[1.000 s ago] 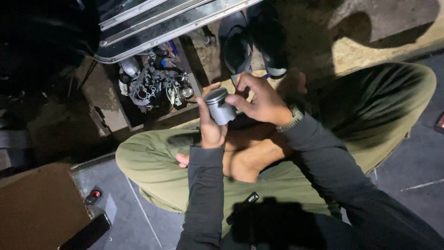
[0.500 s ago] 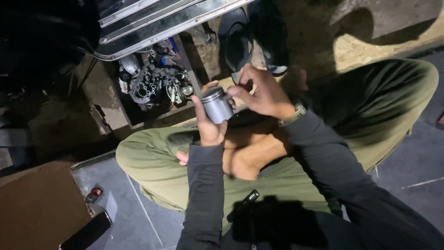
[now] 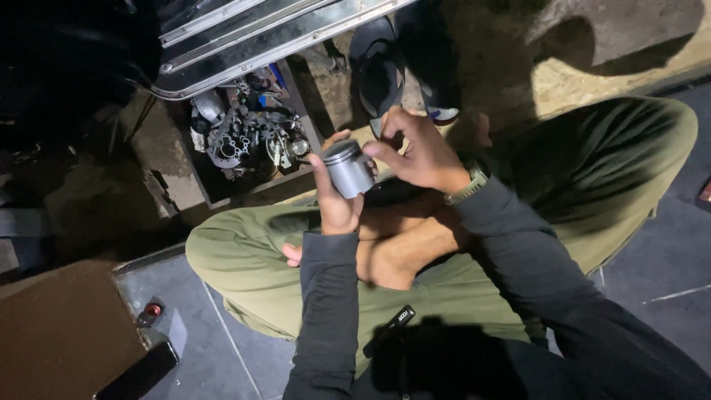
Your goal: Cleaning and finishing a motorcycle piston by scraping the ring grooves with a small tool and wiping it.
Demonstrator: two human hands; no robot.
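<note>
On a dim floor, with a tray of metal parts (image 3: 248, 141) at ten o'clock, I sit cross-legged and clasp a grey piston (image 3: 349, 169) upright in my left hand (image 3: 333, 204), steadying it while my right hand (image 3: 415, 152) pinches its crown edge.

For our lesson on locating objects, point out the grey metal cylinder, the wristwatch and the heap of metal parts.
grey metal cylinder (image 3: 349, 172), head view, on its side wall.
wristwatch (image 3: 469, 187), head view, on the band at the wrist.
heap of metal parts (image 3: 244, 137), head view, on the middle of the pile.
</note>
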